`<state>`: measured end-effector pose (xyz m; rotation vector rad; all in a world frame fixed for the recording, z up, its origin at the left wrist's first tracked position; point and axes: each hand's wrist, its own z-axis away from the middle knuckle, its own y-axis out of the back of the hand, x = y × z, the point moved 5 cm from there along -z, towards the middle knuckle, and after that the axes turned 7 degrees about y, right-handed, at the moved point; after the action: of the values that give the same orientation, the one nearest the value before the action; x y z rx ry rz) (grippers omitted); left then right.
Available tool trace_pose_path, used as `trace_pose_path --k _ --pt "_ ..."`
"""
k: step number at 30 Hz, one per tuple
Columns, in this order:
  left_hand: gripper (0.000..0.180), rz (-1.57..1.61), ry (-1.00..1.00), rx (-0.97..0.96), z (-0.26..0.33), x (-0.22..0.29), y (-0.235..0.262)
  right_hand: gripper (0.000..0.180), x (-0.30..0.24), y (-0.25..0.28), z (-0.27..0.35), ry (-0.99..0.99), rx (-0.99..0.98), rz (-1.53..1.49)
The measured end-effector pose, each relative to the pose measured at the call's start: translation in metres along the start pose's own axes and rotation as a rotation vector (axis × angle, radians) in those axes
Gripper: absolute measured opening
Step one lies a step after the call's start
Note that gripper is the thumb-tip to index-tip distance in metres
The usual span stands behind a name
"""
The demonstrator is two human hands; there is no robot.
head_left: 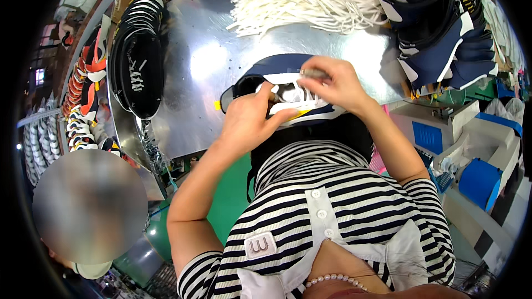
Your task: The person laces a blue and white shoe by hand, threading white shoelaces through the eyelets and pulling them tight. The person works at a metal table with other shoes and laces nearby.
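A navy and white shoe upper [279, 65] lies on its side on the metal table in front of me, with its toe end to the right. My left hand [249, 113] grips it near the dark collar, the thumb and fingers pressing around the opening. White shoelace [313, 98] runs across the eyelet area. Above those laces my right hand [335, 83] is closed in a pinch. A small greyish thing shows between its fingers, too blurred to name. A yellow tab [217, 104] sticks out at the heel end.
A heap of white laces [310, 0] covers the far side of the metal table [188, 77]. Stacked navy and white uppers [438, 50] rise at the far right, and a row of black uppers [138, 61] stands left. A grey and blue machine [471, 144] is at right. Another person [88, 205] is at lower left.
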<state>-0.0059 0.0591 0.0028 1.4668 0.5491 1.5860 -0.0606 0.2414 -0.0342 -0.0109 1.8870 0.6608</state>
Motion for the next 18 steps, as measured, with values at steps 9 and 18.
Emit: trace_pose_path --k 9,18 --pt "0.027 0.075 -0.118 0.382 -0.019 0.009 0.000 0.011 0.007 0.004 0.002 -0.067 0.027 0.070" --pt "0.058 0.211 -0.204 0.773 0.063 -0.030 -0.024 0.008 0.019 0.006 0.013 -0.118 0.201 -0.063"
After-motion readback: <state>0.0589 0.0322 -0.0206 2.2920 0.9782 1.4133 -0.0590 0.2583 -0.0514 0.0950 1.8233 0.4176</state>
